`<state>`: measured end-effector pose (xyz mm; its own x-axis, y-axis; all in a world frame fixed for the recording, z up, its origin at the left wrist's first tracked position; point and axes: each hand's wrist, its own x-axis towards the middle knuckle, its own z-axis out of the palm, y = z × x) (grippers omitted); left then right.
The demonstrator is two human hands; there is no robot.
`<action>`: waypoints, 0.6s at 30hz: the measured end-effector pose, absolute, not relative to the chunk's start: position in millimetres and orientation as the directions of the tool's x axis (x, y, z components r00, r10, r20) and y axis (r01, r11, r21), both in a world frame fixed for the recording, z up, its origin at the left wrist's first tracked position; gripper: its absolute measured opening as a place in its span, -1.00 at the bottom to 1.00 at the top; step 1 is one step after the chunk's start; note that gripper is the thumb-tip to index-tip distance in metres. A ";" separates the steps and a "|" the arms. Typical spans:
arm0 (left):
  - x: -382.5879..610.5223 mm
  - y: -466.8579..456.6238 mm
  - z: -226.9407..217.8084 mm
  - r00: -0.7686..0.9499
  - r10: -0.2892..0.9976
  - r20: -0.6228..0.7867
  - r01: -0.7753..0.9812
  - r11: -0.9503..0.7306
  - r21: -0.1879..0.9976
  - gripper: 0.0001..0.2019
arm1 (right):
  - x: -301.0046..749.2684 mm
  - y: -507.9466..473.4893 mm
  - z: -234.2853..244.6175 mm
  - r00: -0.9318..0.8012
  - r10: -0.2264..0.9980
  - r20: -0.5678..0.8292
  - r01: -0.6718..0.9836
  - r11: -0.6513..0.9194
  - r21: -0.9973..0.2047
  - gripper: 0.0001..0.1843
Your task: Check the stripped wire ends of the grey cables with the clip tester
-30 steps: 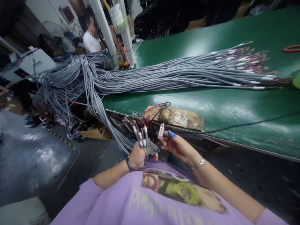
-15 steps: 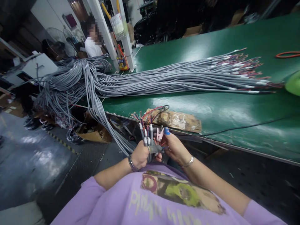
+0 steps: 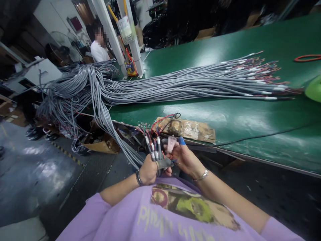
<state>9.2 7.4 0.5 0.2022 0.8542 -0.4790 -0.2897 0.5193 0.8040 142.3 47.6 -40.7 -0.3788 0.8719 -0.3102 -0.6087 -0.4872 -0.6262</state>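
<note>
My left hand (image 3: pixel 148 170) is closed around a bundle of grey cables (image 3: pixel 158 146), whose ends point up and away from me. White bands ring these ends, and thin coloured wires fan out beyond them. Grey wrapping covers my left thumb, which lies across the bundle. Just to the right, my right hand (image 3: pixel 186 158) has its fingers bent around a pale pink clip (image 3: pixel 171 144), slightly blurred. Blue tape covers the tip of one raised finger. Thin wires show between the two hands; whether the right fingers touch them I cannot tell.
A wooden block (image 3: pixel 193 130) with red and black leads sits at the edge of the green table (image 3: pixel 250 124). Behind it stretches a long bundle of grey cables (image 3: pixel 175 85). An open cardboard box (image 3: pixel 102 144) stands below, left. Another person (image 3: pixel 99 50) is beyond the post.
My left hand and the held cable ends have shifted slightly left. The pink clip has turned in my right hand, showing a broader side, and the right fingers have changed position around it.
</note>
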 end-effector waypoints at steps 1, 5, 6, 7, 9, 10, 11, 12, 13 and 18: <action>8.7 5.2 0.3 0.186 0.864 -0.468 -0.304 0.504 0.808 -0.55 | 143.3 47.8 -39.1 -0.378 0.870 -0.318 -0.608 -0.492 -0.624 -0.54; 9.3 0.6 -3.2 0.089 0.900 -0.427 -0.359 0.428 0.829 -0.54 | 145.1 49.4 -35.9 -0.332 0.883 -0.333 -0.605 -0.470 -0.643 -0.65; 10.2 0.7 -4.1 0.069 0.905 -0.419 -0.365 0.414 0.834 -0.53 | 144.9 49.8 -36.0 -0.317 0.888 -0.334 -0.603 -0.460 -0.652 -0.65; 11.3 1.1 -4.8 0.054 0.909 -0.412 -0.368 0.402 0.839 -0.53 | 144.7 49.9 -36.4 -0.308 0.892 -0.330 -0.598 -0.451 -0.662 -0.65; 13.7 2.8 -5.3 0.036 0.913 -0.405 -0.362 0.390 0.847 -0.51 | 144.2 49.5 -37.3 -0.300 0.904 -0.306 -0.572 -0.427 -0.700 -0.62; 14.9 3.7 -5.2 0.034 0.913 -0.406 -0.356 0.390 0.849 -0.50 | 144.1 48.9 -37.7 -0.284 0.915 -0.287 -0.552 -0.401 -0.731 -0.61; 15.9 4.6 -5.0 0.032 0.914 -0.405 -0.352 0.390 0.851 -0.50 | 144.0 48.0 -37.8 -0.248 0.931 -0.268 -0.525 -0.361 -0.770 -0.58; 16.9 5.3 -4.7 0.030 0.915 -0.403 -0.350 0.387 0.853 -0.49 | 144.0 47.0 -37.6 -0.190 0.950 -0.247 -0.488 -0.309 -0.816 -0.56; 17.7 6.0 -4.5 0.027 0.916 -0.401 -0.352 0.384 0.853 -0.49 | 143.9 45.9 -37.0 -0.118 0.968 -0.223 -0.437 -0.252 -0.864 -0.54; 21.3 8.2 -4.3 0.024 0.914 -0.405 -0.355 0.387 0.851 -0.48 | 140.7 42.4 -34.5 -0.070 0.983 -0.170 -0.328 -0.184 -0.927 -0.46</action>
<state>21.3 8.2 -4.3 0.0240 0.9138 -0.4055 -0.3549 0.3869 0.8511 140.7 42.4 -34.5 -0.0705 0.9830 -0.1698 -0.3284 -0.1836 -0.9265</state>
